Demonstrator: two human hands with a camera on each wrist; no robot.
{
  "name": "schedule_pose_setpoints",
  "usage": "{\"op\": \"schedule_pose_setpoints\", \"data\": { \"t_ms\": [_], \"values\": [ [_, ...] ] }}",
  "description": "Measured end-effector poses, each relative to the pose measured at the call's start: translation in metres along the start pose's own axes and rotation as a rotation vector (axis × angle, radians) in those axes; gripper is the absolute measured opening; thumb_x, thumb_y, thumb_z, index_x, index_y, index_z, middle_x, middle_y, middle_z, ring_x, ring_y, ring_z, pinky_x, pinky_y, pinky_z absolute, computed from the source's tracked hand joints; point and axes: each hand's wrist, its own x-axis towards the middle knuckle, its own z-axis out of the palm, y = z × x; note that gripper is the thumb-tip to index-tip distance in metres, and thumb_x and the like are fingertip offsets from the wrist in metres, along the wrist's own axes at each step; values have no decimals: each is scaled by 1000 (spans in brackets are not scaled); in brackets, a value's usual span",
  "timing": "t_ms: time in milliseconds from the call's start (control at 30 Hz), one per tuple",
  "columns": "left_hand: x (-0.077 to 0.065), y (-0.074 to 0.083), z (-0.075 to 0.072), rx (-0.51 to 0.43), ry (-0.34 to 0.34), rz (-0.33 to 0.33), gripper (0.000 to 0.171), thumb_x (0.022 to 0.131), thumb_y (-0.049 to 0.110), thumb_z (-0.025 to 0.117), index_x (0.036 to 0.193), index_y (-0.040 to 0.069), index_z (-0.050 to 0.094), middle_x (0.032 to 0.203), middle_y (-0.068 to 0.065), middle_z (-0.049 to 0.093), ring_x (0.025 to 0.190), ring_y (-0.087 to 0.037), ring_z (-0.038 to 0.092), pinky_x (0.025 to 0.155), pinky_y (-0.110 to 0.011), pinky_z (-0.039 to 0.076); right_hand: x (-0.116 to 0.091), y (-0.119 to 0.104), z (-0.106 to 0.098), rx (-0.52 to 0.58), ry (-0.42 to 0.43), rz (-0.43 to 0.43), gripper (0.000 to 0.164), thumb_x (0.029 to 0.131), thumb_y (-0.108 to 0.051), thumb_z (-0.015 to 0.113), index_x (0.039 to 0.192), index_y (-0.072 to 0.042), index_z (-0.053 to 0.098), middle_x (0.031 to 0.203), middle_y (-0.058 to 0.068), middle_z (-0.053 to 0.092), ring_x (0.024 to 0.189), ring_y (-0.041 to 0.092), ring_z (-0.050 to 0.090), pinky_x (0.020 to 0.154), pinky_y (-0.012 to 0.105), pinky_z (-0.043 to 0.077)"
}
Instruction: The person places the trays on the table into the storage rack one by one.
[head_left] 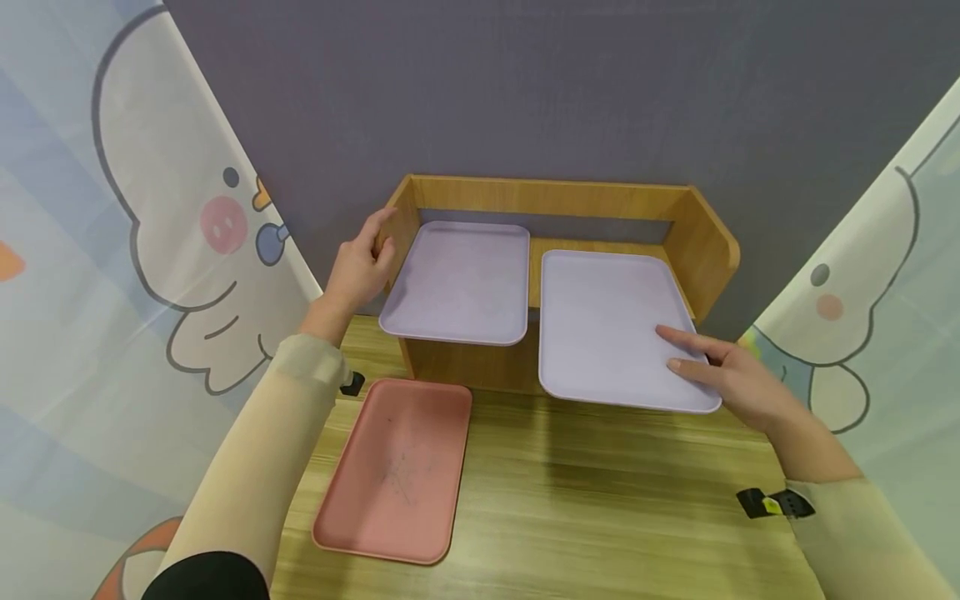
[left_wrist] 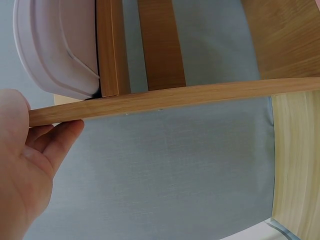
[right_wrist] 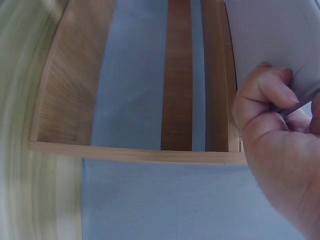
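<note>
Left hand (head_left: 362,263) outstretched, gripping shelf side panel (left_wrist: 175,96); right hand (head_left: 741,380) curled, pinching edge of nearer lavender tray (head_left: 606,325).

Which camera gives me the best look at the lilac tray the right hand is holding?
The head view: nearly the whole lilac tray shows, the right hand covering only a little. The right wrist view catches just a portion near the fingers; the left wrist view shows only part of the other tray.

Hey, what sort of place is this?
Probably a small indoor booth or screened-off work corner: cartoon-printed fabric hangs on both sides, a plain gray backdrop stands behind, and a wooden shelf sits on a wood-grain table.
</note>
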Motion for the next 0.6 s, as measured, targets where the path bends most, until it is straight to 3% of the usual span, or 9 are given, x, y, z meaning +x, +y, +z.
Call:
{"op": "schedule_pose_setpoints", "data": {
  "t_ms": [133, 300, 433, 500, 533, 600],
  "values": [
    [0, 1, 0, 1, 3, 7, 51, 111, 17, 52, 162, 20, 51, 62, 1, 39, 51, -18, 41, 52, -36, 40, 17, -7, -5, 4, 17, 80, 67, 112, -34, 64, 171, -15, 39, 182, 24, 7, 122, 8, 52, 86, 21, 57],
    [0, 1, 0, -1, 8, 8, 51, 111, 16, 53, 162, 19, 51, 62, 1, 39, 52, -21, 42, 53, -38, 41, 33, -11, -9, -41, 80, 174, 75, 108, -48, 67, 171, -18, 40, 184, 17, 6, 149, 32, 36, 95, 20, 49],
    [0, 1, 0, -1, 8, 5, 51, 111, 17, 53, 162, 20, 51, 62, 1, 39, 52, -21, 42, 53, -38, 41, 41, -15, -10, -49, 128, 215, 78, 107, -52, 68, 170, -16, 42, 184, 13, 7, 166, 44, 14, 124, 48, 37],
    [0, 1, 0, -1, 8, 6, 51, 111, 17, 52, 162, 20, 51, 62, 1, 39, 52, -21, 42, 53, -39, 40, 44, -16, -10, -45, 152, 225, 77, 106, -52, 68, 169, -14, 43, 184, 13, 8, 167, 44, 11, 128, 56, 30],
    [0, 0, 0, 0, 9, 8, 51, 112, 17, 52, 162, 20, 51, 62, 1, 39, 52, -21, 41, 54, -39, 40, 46, -17, -10, -42, 162, 229, 77, 106, -51, 68, 169, -13, 44, 184, 14, 8, 167, 44, 12, 128, 55, 31],
    [0, 0, 0, 0, 13, 11, 51, 112, 17, 52, 162, 20, 51, 62, 1, 39, 51, -21, 41, 54, -39, 40, 48, -18, -10, -42, 177, 235, 77, 106, -51, 68, 168, -13, 45, 183, 15, 11, 164, 41, 20, 119, 38, 41]
  ]
}}
